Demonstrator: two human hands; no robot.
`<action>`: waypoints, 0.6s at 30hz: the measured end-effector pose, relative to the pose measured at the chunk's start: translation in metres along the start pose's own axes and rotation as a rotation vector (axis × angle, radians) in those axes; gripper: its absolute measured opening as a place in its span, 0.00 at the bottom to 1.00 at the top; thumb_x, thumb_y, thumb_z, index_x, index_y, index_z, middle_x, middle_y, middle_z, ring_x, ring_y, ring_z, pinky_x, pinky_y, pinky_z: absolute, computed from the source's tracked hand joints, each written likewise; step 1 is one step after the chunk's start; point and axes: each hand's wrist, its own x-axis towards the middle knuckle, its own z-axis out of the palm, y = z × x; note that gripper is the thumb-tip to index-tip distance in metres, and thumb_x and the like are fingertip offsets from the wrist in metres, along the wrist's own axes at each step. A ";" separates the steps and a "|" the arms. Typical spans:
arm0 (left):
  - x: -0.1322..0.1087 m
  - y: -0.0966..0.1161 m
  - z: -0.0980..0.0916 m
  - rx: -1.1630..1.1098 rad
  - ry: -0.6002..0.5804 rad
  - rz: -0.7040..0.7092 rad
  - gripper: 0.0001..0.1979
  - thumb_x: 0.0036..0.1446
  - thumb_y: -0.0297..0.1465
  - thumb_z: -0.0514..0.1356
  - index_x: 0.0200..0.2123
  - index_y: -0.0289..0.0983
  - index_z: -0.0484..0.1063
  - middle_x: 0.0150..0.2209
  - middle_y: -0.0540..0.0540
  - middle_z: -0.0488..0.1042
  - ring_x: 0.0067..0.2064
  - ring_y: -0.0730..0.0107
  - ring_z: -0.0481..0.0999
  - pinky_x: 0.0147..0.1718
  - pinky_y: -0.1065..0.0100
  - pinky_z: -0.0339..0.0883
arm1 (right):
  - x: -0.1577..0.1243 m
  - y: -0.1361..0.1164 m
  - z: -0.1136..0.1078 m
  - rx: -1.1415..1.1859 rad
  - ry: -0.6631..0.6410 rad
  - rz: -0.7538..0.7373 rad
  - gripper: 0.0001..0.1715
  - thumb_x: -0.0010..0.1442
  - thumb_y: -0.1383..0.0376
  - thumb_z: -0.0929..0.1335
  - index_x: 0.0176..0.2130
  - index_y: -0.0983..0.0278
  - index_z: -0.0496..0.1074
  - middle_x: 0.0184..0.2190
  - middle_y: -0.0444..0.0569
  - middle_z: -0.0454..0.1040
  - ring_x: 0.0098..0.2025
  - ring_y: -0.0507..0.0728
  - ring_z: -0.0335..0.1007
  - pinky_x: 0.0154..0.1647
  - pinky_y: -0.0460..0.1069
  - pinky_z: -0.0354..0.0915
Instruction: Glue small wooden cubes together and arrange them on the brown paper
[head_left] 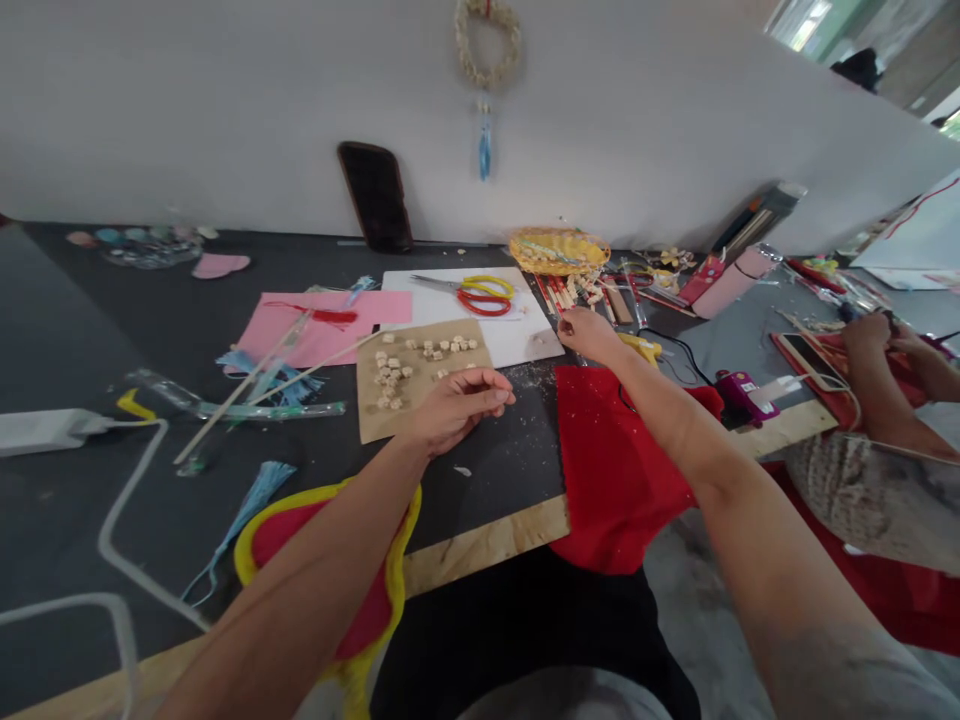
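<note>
My left hand rests palm down on the dark table at the near edge of a brown paper sheet strewn with several small pale wooden cubes. Its fingers are curled together, and whether they hold a cube I cannot see. My right hand reaches farther out, to the corner of a white sheet, beside a pile of short wooden sticks. Its fingers are bent downward in a pinch; what they hold is hidden. A red cloth lies under my right forearm.
Red and yellow scissors lie on the white sheet, a woven basket behind. Pink paper, long sticks, blue tassels and a white power strip are left. Another person's hands work at the right. A glue gun lies near.
</note>
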 end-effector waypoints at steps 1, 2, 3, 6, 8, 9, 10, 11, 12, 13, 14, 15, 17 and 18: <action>0.000 0.000 0.000 -0.001 -0.002 0.001 0.11 0.41 0.30 0.73 0.29 0.33 0.77 0.26 0.47 0.77 0.25 0.78 0.71 0.26 0.75 0.63 | 0.002 -0.004 -0.001 0.015 0.004 -0.017 0.08 0.58 0.70 0.64 0.38 0.66 0.73 0.38 0.52 0.75 0.39 0.55 0.68 0.40 0.47 0.61; 0.001 -0.001 -0.001 -0.001 -0.006 0.001 0.11 0.41 0.30 0.73 0.29 0.33 0.77 0.27 0.47 0.77 0.26 0.78 0.71 0.26 0.75 0.63 | 0.004 -0.009 -0.001 0.036 0.009 -0.040 0.09 0.58 0.70 0.64 0.39 0.66 0.72 0.38 0.51 0.75 0.38 0.55 0.68 0.40 0.46 0.61; 0.001 -0.001 -0.001 0.000 -0.010 -0.001 0.11 0.41 0.30 0.73 0.29 0.33 0.77 0.27 0.47 0.78 0.26 0.77 0.72 0.26 0.75 0.63 | 0.007 -0.014 -0.001 0.060 0.013 -0.067 0.10 0.58 0.70 0.64 0.40 0.66 0.72 0.37 0.50 0.75 0.37 0.54 0.68 0.40 0.46 0.60; 0.001 -0.001 -0.002 0.010 -0.016 -0.003 0.11 0.42 0.31 0.73 0.29 0.33 0.77 0.27 0.46 0.78 0.26 0.78 0.71 0.26 0.75 0.63 | 0.019 -0.032 0.002 0.111 0.011 -0.156 0.09 0.57 0.71 0.63 0.38 0.67 0.71 0.37 0.51 0.75 0.37 0.54 0.67 0.39 0.46 0.59; 0.001 0.000 -0.001 0.014 -0.016 -0.005 0.12 0.42 0.31 0.73 0.29 0.33 0.77 0.27 0.46 0.78 0.26 0.78 0.71 0.26 0.75 0.64 | 0.026 -0.042 0.004 0.078 -0.033 -0.181 0.10 0.56 0.73 0.63 0.38 0.67 0.72 0.38 0.53 0.75 0.39 0.56 0.68 0.41 0.47 0.59; 0.001 0.001 -0.001 0.017 -0.016 -0.009 0.12 0.42 0.31 0.73 0.29 0.33 0.76 0.27 0.46 0.78 0.26 0.77 0.71 0.26 0.75 0.64 | 0.028 -0.046 0.004 0.059 -0.055 -0.182 0.10 0.56 0.74 0.63 0.38 0.68 0.72 0.39 0.54 0.75 0.40 0.56 0.68 0.41 0.47 0.59; 0.000 0.001 0.000 0.021 -0.017 -0.013 0.12 0.42 0.31 0.73 0.29 0.33 0.76 0.27 0.46 0.78 0.26 0.77 0.71 0.27 0.75 0.64 | 0.030 -0.049 0.005 0.044 -0.071 -0.180 0.11 0.56 0.74 0.63 0.39 0.68 0.72 0.40 0.55 0.75 0.40 0.57 0.68 0.42 0.47 0.59; 0.000 0.001 0.000 0.028 -0.018 -0.017 0.12 0.42 0.31 0.72 0.29 0.33 0.76 0.28 0.46 0.78 0.26 0.77 0.71 0.27 0.75 0.64 | 0.030 -0.052 0.006 0.032 -0.082 -0.176 0.13 0.57 0.74 0.62 0.41 0.68 0.72 0.42 0.56 0.75 0.42 0.57 0.69 0.42 0.48 0.60; 0.000 0.001 0.000 0.037 -0.018 -0.020 0.12 0.42 0.31 0.72 0.29 0.33 0.76 0.28 0.46 0.78 0.26 0.77 0.71 0.27 0.75 0.64 | 0.031 -0.054 0.006 0.023 -0.086 -0.172 0.14 0.58 0.74 0.62 0.43 0.68 0.72 0.44 0.56 0.75 0.43 0.58 0.69 0.43 0.48 0.60; 0.000 0.001 0.000 0.047 -0.019 -0.023 0.12 0.42 0.31 0.72 0.29 0.33 0.77 0.28 0.46 0.78 0.27 0.77 0.71 0.27 0.75 0.64 | 0.030 -0.055 0.006 0.014 -0.089 -0.168 0.15 0.59 0.74 0.61 0.44 0.68 0.72 0.45 0.57 0.74 0.44 0.58 0.69 0.43 0.48 0.60; 0.000 0.001 0.000 0.058 -0.020 -0.028 0.12 0.42 0.32 0.72 0.29 0.33 0.77 0.28 0.46 0.78 0.27 0.77 0.71 0.27 0.75 0.64 | 0.030 -0.056 0.006 0.003 -0.093 -0.164 0.16 0.60 0.74 0.60 0.45 0.68 0.72 0.47 0.57 0.74 0.45 0.58 0.69 0.44 0.48 0.60; 0.000 0.000 0.000 0.069 -0.022 -0.033 0.12 0.42 0.32 0.72 0.30 0.33 0.77 0.29 0.46 0.78 0.27 0.77 0.71 0.28 0.74 0.65 | 0.029 -0.057 0.006 -0.008 -0.100 -0.158 0.16 0.61 0.73 0.60 0.45 0.68 0.72 0.48 0.58 0.74 0.46 0.58 0.69 0.45 0.48 0.60; 0.000 0.000 -0.001 0.080 -0.022 -0.044 0.12 0.42 0.32 0.72 0.30 0.34 0.76 0.29 0.46 0.78 0.27 0.77 0.72 0.28 0.74 0.65 | 0.028 -0.059 0.005 -0.021 -0.112 -0.141 0.15 0.61 0.73 0.60 0.44 0.69 0.73 0.47 0.58 0.74 0.46 0.58 0.70 0.44 0.48 0.60; 0.000 0.000 -0.001 0.080 -0.020 -0.046 0.12 0.42 0.32 0.72 0.30 0.34 0.76 0.29 0.46 0.78 0.27 0.77 0.72 0.28 0.74 0.65 | 0.026 -0.059 0.004 -0.023 -0.118 -0.132 0.15 0.60 0.73 0.61 0.43 0.69 0.73 0.46 0.58 0.75 0.45 0.59 0.70 0.44 0.48 0.60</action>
